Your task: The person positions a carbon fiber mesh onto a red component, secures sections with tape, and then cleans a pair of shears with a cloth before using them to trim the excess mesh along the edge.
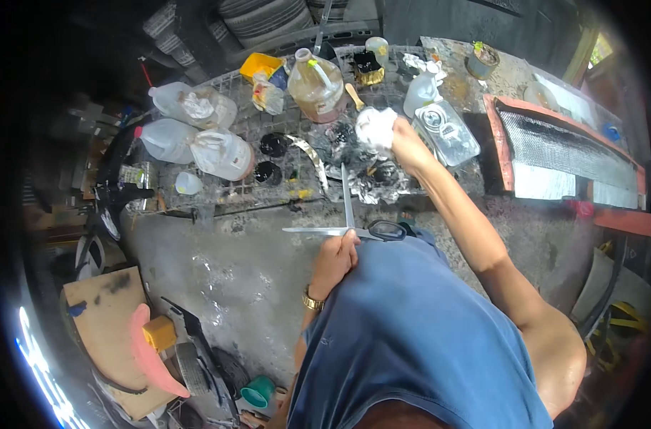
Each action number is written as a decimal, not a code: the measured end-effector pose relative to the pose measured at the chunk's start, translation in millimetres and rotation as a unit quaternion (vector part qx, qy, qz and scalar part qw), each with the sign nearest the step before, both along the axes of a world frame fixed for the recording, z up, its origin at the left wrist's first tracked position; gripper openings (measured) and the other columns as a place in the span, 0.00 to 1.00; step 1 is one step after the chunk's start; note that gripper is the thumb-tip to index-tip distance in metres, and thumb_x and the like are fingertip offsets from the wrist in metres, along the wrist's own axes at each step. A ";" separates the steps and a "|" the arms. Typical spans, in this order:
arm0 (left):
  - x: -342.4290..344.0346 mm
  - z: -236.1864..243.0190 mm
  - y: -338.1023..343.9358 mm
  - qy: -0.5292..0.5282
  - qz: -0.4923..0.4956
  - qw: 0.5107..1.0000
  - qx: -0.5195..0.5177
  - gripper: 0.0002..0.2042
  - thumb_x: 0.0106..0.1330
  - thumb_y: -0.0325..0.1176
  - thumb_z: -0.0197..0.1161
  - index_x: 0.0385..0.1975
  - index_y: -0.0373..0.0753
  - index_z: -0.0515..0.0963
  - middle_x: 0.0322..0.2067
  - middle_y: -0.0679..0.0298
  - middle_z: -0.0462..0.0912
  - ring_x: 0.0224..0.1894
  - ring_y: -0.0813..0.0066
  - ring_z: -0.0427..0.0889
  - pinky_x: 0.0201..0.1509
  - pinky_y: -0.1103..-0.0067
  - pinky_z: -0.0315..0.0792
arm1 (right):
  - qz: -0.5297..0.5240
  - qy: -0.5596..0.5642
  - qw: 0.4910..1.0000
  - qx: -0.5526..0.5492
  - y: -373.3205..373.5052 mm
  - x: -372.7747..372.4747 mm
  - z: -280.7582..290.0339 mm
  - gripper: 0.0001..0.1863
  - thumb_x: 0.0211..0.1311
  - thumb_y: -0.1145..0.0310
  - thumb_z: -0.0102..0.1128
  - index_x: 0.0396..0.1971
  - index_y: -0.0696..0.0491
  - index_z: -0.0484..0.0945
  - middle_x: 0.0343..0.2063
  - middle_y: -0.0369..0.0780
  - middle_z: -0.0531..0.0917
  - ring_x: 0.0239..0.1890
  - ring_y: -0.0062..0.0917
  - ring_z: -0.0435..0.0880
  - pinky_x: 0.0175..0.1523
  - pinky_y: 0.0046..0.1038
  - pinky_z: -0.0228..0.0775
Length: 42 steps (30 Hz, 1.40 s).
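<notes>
While the left hand (334, 259) grips steel scissors (348, 204) near their pivot, seen from the head, the long, flat, tapering blades stand spread wide just off the near edge of the tabletop (265, 123), one blade pointing toward it and a dark looped handle on the right. Closed around a soft, fluffy white wad (375, 129), the right hand (405, 146) is over the stained, gridded tabletop. Near the wad lie crumpled, shiny foil (372, 190) and a wooden handle (355, 96). Farther back stands a rounded, translucent jug (315, 87) of brownish liquid; rightward, a silvery woven panel (565, 143) has a pinkish-red border.
</notes>
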<state>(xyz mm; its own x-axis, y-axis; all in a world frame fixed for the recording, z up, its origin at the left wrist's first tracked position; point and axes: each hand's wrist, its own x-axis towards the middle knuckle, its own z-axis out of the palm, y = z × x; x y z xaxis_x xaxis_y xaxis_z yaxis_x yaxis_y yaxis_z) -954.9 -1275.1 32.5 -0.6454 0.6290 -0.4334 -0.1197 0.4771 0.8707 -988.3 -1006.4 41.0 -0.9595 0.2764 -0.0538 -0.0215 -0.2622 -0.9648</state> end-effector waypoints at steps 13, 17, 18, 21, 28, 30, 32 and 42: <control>5.4 -18.2 7.8 0.058 -0.034 0.997 -0.050 0.14 0.75 0.33 0.45 0.31 0.32 0.74 0.13 0.61 0.74 0.17 0.71 0.76 0.25 0.73 0.69 | 0.004 -0.090 0.995 -0.035 -72.4 49.0 -32.5 0.10 0.63 0.68 0.63 0.37 0.59 0.81 0.28 0.33 0.83 0.30 0.14 0.78 0.35 0.19 0.69; 9.4 -14.3 16.9 0.101 -0.132 0.986 -0.019 0.20 0.75 0.43 0.48 0.33 0.30 0.78 0.14 0.63 0.76 0.14 0.76 0.72 0.21 0.79 0.66 | -0.123 -0.048 0.991 0.033 -0.5 -17.1 -10.4 0.12 0.64 0.62 0.63 0.37 0.56 0.80 0.26 0.31 0.82 0.25 0.12 0.75 0.32 0.19 0.66; 9.0 -12.0 13.4 0.036 -0.100 0.994 -0.014 0.20 0.75 0.43 0.48 0.33 0.30 0.78 0.14 0.64 0.76 0.14 0.79 0.70 0.20 0.80 0.64 | -0.081 -0.013 0.995 -0.051 19.3 -26.6 -0.6 0.13 0.64 0.61 0.63 0.38 0.56 0.79 0.26 0.31 0.82 0.26 0.11 0.77 0.32 0.19 0.68; -5.3 -5.7 6.1 -0.106 0.001 0.994 0.017 0.21 0.76 0.44 0.47 0.33 0.30 0.78 0.14 0.65 0.76 0.13 0.85 0.67 0.18 0.84 0.61 | 0.015 0.002 1.000 -0.010 49.1 -12.9 10.3 0.15 0.67 0.59 0.59 0.40 0.57 0.79 0.30 0.34 0.83 0.29 0.15 0.79 0.38 0.22 0.72; -3.7 -14.3 8.2 -0.123 0.038 0.991 0.039 0.21 0.77 0.43 0.45 0.31 0.31 0.77 0.14 0.64 0.75 0.12 0.85 0.66 0.17 0.85 0.61 | 0.221 -0.091 0.957 0.168 -71.6 67.5 -34.2 0.18 0.69 0.58 0.57 0.44 0.59 0.78 0.30 0.35 0.83 0.29 0.16 0.75 0.38 0.24 0.70; -4.2 -16.4 5.9 -0.104 0.022 0.994 0.022 0.21 0.77 0.43 0.45 0.30 0.31 0.76 0.14 0.64 0.75 0.12 0.84 0.67 0.17 0.84 0.61 | 0.191 -0.086 0.969 0.129 -79.1 68.1 -31.7 0.17 0.69 0.58 0.57 0.41 0.59 0.79 0.26 0.34 0.81 0.27 0.15 0.74 0.35 0.23 0.69; -5.7 -10.3 8.6 -0.080 0.002 0.997 0.015 0.21 0.77 0.43 0.45 0.29 0.32 0.76 0.13 0.65 0.75 0.13 0.84 0.68 0.17 0.84 0.62 | 0.156 -0.087 0.980 0.086 -79.5 63.3 -29.4 0.16 0.69 0.59 0.58 0.37 0.59 0.79 0.24 0.32 0.80 0.26 0.13 0.73 0.33 0.22 0.68; 6.3 -15.5 21.6 -0.046 -0.077 0.995 0.043 0.24 0.77 0.44 0.45 0.21 0.33 0.74 0.11 0.66 0.72 0.12 0.82 0.66 0.19 0.82 0.64 | 0.013 -0.015 1.000 0.011 -8.1 -43.8 -36.5 0.16 0.68 0.59 0.57 0.33 0.59 0.79 0.23 0.35 0.82 0.23 0.16 0.76 0.31 0.25 0.68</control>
<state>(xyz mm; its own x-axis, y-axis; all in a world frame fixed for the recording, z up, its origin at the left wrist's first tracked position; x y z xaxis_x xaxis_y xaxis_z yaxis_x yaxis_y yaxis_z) -948.6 -1253.5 17.0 -0.4986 0.7551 -0.4258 -0.1313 0.4198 0.8981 -1032.1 -1014.5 4.5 -0.9646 0.2525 -0.0764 0.0136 -0.2419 -0.9702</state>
